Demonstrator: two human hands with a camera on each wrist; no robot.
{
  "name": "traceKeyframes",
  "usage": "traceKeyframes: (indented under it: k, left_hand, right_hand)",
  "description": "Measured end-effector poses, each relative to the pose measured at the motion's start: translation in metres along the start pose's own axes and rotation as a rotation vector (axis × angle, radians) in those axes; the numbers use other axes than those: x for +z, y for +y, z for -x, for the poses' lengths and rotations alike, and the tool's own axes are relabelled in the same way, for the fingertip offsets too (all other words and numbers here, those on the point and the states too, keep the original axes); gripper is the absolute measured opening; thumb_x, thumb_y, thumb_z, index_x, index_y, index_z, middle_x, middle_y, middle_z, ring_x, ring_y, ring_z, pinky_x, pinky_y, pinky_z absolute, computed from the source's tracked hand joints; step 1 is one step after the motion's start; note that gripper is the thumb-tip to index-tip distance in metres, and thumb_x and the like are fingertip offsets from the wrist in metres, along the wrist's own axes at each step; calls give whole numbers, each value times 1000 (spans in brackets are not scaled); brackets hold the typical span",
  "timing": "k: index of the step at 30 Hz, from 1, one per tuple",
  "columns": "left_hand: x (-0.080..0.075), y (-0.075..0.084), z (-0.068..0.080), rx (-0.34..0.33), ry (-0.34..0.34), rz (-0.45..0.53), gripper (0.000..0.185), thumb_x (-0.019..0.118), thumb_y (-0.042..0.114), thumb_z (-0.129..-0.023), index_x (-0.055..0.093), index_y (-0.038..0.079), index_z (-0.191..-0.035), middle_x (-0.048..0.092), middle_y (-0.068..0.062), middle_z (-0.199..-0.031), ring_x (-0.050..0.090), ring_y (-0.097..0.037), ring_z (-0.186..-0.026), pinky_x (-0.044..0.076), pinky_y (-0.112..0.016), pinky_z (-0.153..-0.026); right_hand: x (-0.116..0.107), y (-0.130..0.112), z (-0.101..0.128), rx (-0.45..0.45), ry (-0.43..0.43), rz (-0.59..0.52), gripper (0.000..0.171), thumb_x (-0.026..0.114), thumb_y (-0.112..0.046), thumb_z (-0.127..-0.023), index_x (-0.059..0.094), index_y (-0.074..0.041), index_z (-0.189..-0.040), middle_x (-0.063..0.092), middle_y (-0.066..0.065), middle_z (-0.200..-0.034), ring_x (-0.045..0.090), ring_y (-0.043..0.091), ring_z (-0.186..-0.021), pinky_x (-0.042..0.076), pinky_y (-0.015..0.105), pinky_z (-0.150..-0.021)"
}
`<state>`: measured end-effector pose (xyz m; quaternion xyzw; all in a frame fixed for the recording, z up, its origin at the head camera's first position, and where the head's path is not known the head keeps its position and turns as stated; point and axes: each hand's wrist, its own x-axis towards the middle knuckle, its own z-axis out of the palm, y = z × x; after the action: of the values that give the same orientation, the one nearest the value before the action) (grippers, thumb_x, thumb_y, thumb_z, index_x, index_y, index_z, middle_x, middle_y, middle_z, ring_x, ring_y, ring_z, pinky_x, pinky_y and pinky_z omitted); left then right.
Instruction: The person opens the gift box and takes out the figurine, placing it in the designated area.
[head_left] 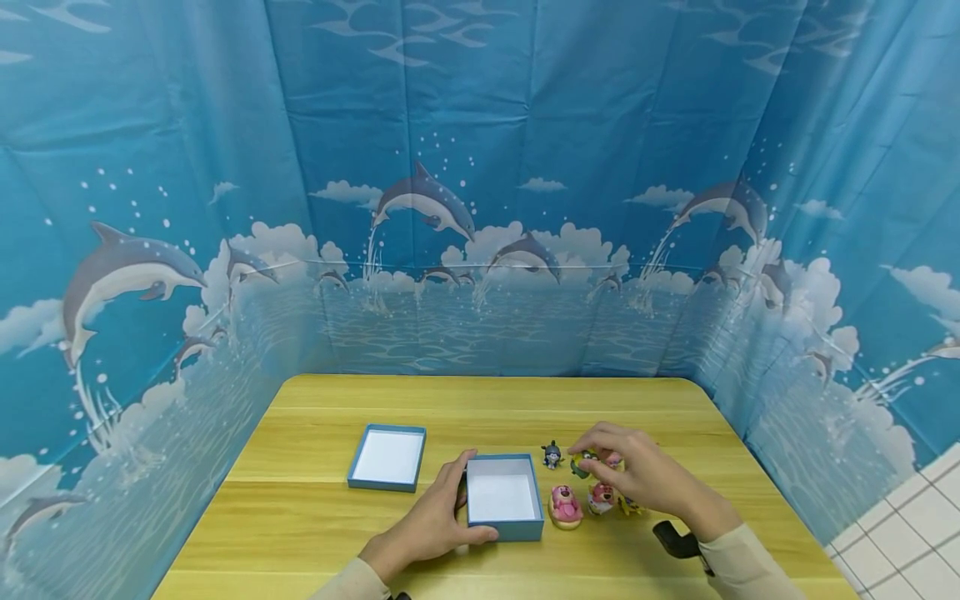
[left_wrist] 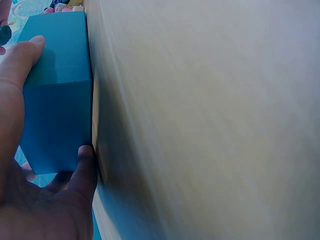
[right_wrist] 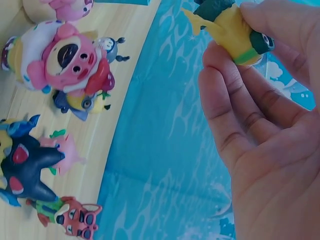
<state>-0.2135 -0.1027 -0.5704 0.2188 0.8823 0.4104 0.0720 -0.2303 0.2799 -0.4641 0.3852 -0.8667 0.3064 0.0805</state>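
My left hand (head_left: pixel 431 512) grips an open blue box (head_left: pixel 517 531) at its left side, thumb on the front wall and fingers along the side. White lining shows inside the box. In the left wrist view the box's blue outer walls (left_wrist: pixel 60 125) fill the space between thumb and fingers. My right hand (head_left: pixel 637 471) is over the figurines to the right of the box. Its thumb and fingers pinch a small yellow and green figurine (right_wrist: pixel 232 37), raised off the table. Below it lie a pink bear figurine in white (right_wrist: pixel 70 57) and a dark-blue, star-shaped figurine (right_wrist: pixel 32 157).
A blue lid with a white inside (head_left: pixel 387 456) lies left of the box. Right of the box stand a pink bear figurine (head_left: pixel 566 506) and a small dark-grey figurine (head_left: pixel 552 456). A reddish fox-like figurine (right_wrist: pixel 75 217) shows too. A dolphin-print curtain (head_left: pixel 465 333) surrounds the wooden table (head_left: pixel 300 533).
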Motion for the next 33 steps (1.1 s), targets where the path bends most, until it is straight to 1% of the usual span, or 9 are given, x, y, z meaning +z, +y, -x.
traceKeyframes:
  k: [3, 6, 10, 14, 22, 27, 33]
  left_hand:
    - [0, 0, 0, 0, 0, -5, 130, 93, 66, -95, 15, 21, -189, 40, -20, -183, 57, -36, -158, 52, -62, -126]
    - [0, 0, -1, 3, 1, -7, 130, 92, 67, -95, 15, 21, -189, 39, -20, -184, 57, -36, -158, 53, -63, -126]
    - [0, -1, -1, 7, 2, -5, 130, 92, 68, -95, 15, 21, -189, 39, -19, -184, 56, -36, -159, 52, -63, -126]
    - [0, -1, -1, 4, 2, -5, 130, 92, 68, -95, 15, 21, -189, 39, -20, -184, 56, -36, -159, 52, -64, -127]
    - [0, 0, 0, -8, -1, 6, 130, 93, 66, -95, 15, 22, -189, 39, -20, -184, 56, -36, -159, 52, -62, -127]
    - [0, 0, 0, -10, -6, 18, 129, 94, 64, -95, 15, 22, -189, 38, -20, -185, 55, -36, -160, 51, -62, -128]
    - [0, 1, 0, -9, -6, 18, 129, 94, 64, -95, 15, 22, -189, 38, -20, -184, 55, -36, -159, 51, -61, -128]
  right_hand:
    - [-3, 1, 2, -1, 4, -1, 25, 77, -12, -114, 82, -27, -133, 84, 0, -125, 72, 0, -97, 65, 29, -81]
    - [-7, 2, 5, -5, 10, 18, 26, 78, -10, -113, 82, -27, -133, 84, 2, -125, 73, 0, -100, 66, 30, -83]
    - [-10, 5, 8, -6, 30, 59, 27, 81, -8, -110, 82, -25, -131, 84, 0, -125, 75, 1, -102, 67, 31, -84]
    - [-12, 7, 13, 4, 51, 87, 28, 83, -7, -108, 82, -22, -131, 84, 0, -124, 75, 1, -100, 67, 30, -82]
    - [-18, 11, 21, 44, 73, 82, 29, 84, -6, -107, 82, -19, -133, 85, 1, -124, 77, 1, -100, 68, 32, -82]
    - [-21, 13, 26, 68, 82, 102, 30, 85, -6, -106, 82, -20, -132, 84, -2, -123, 77, 2, -99, 68, 30, -82]
    - [-25, 16, 32, 68, 101, 139, 31, 87, -8, -105, 82, -22, -133, 84, -5, -123, 74, 0, -98, 65, 28, -81]
